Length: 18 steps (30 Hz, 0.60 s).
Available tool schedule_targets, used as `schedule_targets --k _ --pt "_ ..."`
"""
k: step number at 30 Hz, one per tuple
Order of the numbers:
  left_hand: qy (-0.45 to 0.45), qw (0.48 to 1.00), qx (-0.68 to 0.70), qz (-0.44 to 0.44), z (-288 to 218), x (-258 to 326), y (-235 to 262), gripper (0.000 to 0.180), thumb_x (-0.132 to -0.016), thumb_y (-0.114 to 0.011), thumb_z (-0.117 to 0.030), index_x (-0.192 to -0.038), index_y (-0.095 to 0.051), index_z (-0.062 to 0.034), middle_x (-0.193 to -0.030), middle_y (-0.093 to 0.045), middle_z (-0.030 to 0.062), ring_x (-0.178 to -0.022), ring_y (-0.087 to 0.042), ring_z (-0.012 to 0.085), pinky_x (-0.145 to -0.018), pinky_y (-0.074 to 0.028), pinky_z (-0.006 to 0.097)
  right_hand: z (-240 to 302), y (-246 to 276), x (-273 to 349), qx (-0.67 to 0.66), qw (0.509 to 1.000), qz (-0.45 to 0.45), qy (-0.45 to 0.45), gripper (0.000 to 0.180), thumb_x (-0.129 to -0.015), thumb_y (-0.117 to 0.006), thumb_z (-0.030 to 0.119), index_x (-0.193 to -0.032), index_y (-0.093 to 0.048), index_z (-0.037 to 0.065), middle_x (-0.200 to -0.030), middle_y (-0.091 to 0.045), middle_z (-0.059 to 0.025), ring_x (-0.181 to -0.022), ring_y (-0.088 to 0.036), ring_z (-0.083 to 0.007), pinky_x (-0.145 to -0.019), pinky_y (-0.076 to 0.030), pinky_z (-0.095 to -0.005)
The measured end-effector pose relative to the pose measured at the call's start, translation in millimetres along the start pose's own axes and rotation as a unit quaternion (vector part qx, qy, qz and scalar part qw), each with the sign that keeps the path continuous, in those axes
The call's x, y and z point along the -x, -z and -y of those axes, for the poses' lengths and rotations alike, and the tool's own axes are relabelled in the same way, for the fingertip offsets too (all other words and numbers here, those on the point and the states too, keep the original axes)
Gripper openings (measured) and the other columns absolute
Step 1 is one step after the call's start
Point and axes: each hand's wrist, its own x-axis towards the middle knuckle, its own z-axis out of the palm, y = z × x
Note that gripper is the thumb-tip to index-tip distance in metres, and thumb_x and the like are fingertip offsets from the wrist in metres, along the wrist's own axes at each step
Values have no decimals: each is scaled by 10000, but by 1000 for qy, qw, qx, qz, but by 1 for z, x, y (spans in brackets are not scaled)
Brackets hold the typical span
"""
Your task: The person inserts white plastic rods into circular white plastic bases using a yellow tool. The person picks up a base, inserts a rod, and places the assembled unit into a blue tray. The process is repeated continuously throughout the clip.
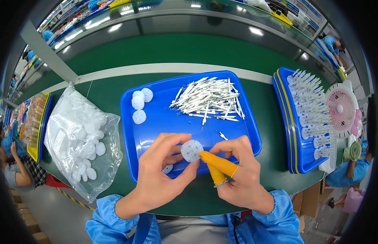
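A round white disc with crossing lines [191,151] is pinched between the thumb and fingers of my left hand [162,166], above the front part of a blue tray [156,129]. Yellow finger cots cover two fingertips of my right hand [237,175]. Those fingertips are pressed together against the disc's right edge; whatever they may hold is hidden. Below my left hand, part of another disc [167,168] shows. Several matching discs [139,116] lie at the tray's left side. A heap of thin white sticks [209,97] fills its far right, and one loose stick [222,136] lies nearer my right hand.
On the left, a clear plastic bag [81,138] holds many white discs. Stacked blue and yellow trays [284,122] at right carry rows of discs with sticks attached. Beyond them stands a pink and white fan [340,109]. A metal rail [176,68] crosses behind the tray.
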Motion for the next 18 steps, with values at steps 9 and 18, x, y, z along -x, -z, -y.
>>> schedule_targets --k 9,18 --pt "2 1000 -27 6 -1 0 1 532 -841 -828 40 -1338 -648 -17 -1230 -673 124 -1102 -771 250 -878 -669 341 4 -2 -1 -26 999 31 2 546 -568 -691 -69 -1099 -813 -25 -1157 -651 -111 -874 -525 -293 -725 -477 -379" --pt "2 1000 -19 6 -1 0 -1 537 -840 -823 33 -1343 -642 -22 -1231 -677 121 -1104 -770 251 -879 -669 352 1 -2 -1 -10 1000 -16 -7 588 -566 -628 -90 -1102 -822 55 -1058 -677 -70 -819 -488 -236 -682 -421 -341"
